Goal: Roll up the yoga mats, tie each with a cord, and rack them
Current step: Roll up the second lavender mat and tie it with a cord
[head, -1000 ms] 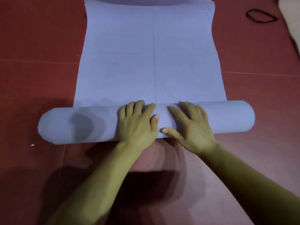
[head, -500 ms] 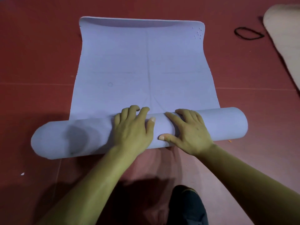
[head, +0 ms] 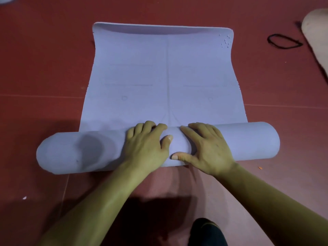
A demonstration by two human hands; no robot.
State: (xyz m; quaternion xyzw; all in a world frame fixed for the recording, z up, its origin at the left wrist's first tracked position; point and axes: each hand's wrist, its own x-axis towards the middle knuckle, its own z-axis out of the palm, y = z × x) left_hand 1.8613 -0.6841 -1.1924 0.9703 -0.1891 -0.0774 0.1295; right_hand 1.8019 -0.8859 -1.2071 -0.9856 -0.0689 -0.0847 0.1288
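The lavender yoga mat (head: 165,77) lies half rolled; left hand (head: 147,148) and right hand (head: 207,150) press flat-fingered on its roll. A black cord (head: 284,41) lies on the red floor (head: 44,68).

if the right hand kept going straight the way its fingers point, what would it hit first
Most likely the flat, unrolled part of the lavender yoga mat, just past the roll. The right hand angles forward and slightly left, so it might brush the left hand first; depth is unclear.

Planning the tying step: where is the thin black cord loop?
Head view, upper right: the thin black cord loop lies on the red floor, between the lavender yoga mat and a cream object at the right edge.
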